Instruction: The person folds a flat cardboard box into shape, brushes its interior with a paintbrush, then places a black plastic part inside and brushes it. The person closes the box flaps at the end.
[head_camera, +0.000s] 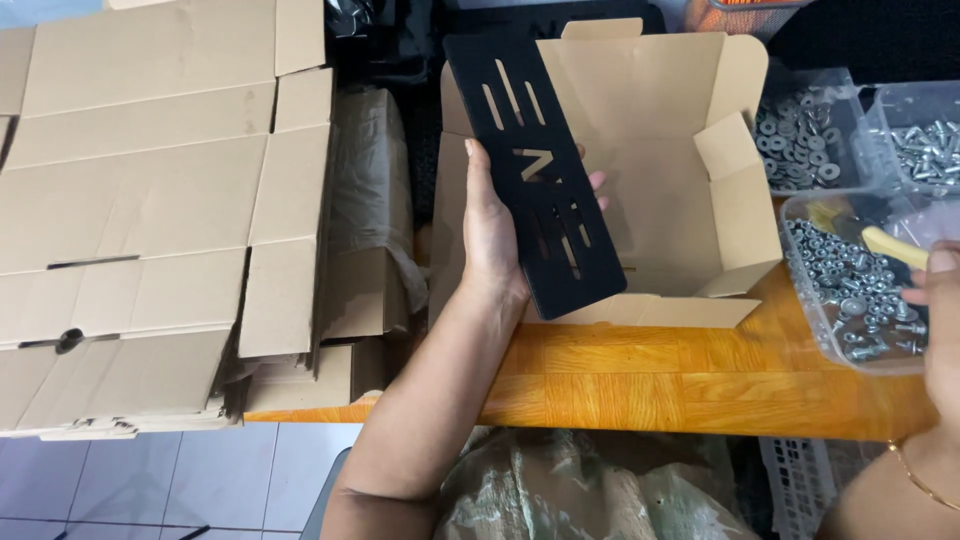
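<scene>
Head view. Orange wooden table (640, 385), edge toward the viewer; pale tiled floor (200, 480) below. Stack of flat cardboard blanks (150, 200) at left. Open cardboard box (690, 200) at centre. Three clear plastic tubs at right: washers (800, 140), screws (925, 145), nuts (860, 290).

Left hand (495, 235): raised before the box, closed around a black metal plate (545, 170) with slotted cut-outs, plate tilted, fingertips showing past its far edge.

Right hand (940, 320): at the nut tub, pinching a yellow-handled tool (893, 246); hand partly out of frame.
</scene>
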